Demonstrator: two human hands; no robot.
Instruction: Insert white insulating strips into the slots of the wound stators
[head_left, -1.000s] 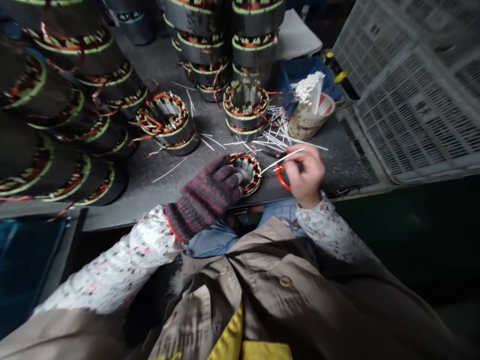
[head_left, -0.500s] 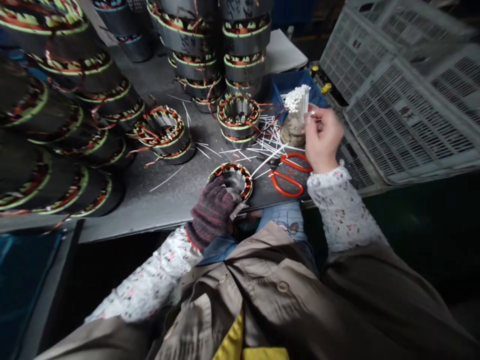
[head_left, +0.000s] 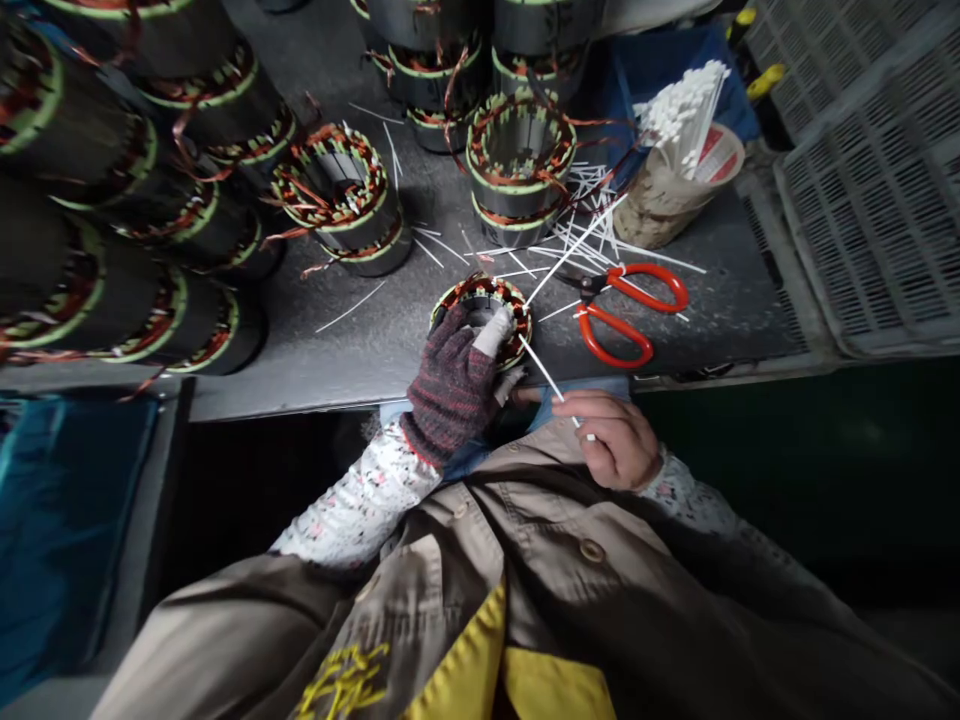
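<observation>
My left hand (head_left: 456, 380), in a dark knitted glove, grips a small motor stator (head_left: 484, 315) with copper windings at the front edge of the dark bench (head_left: 360, 340). My right hand (head_left: 616, 442), bare, is pinched on a thin white tube (head_left: 546, 374) whose far end points into the stator's rim. A second white tube (head_left: 574, 248) sticks out of the stator toward the back right. Red-handled scissors (head_left: 626, 310) lie on the bench just right of the stator.
Several wound stators stand stacked at the left (head_left: 112, 200) and the back (head_left: 517, 160). A cup of white tubes (head_left: 679, 150) stands at the back right, with loose tubes (head_left: 592, 235) scattered before it. Grey plastic crates (head_left: 877, 180) sit right.
My right hand left the cup of tubes and came back toward my body with a white tube, now aimed at the stator. The scissors lie where it put them down.
</observation>
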